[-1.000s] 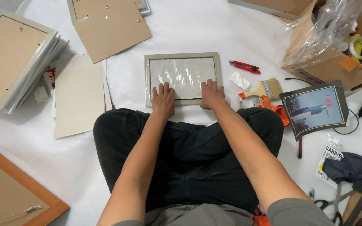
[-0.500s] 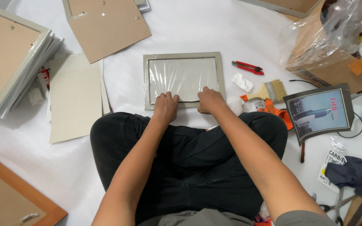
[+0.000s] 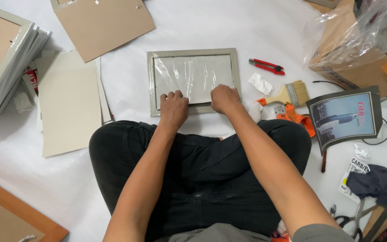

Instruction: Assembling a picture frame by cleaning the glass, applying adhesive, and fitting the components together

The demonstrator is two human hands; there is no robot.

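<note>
A grey picture frame [image 3: 193, 53] lies flat on the white floor sheet in front of my crossed legs. A sheet covered in wrinkled clear plastic [image 3: 193, 74] sits inside it. My left hand [image 3: 174, 107] and my right hand [image 3: 224, 98] rest side by side at the frame's near edge. Their fingers are curled down onto the lower edge of the plastic-covered sheet. The fingertips are hidden under the knuckles.
Right of the frame lie a red cutter [image 3: 266, 66], a crumpled tissue [image 3: 260, 84], a paintbrush [image 3: 292, 93], an orange tool [image 3: 294, 117] and a printed picture [image 3: 346, 117]. A cardboard box [image 3: 350, 67] stands at the far right. Beige sheets [image 3: 70, 105], a brown backing board [image 3: 104, 24] and stacked frames [image 3: 1, 58] lie left.
Both hands have slid from lying flat on the plastic-covered sheet back to its near edge, and the fingers have curled in.
</note>
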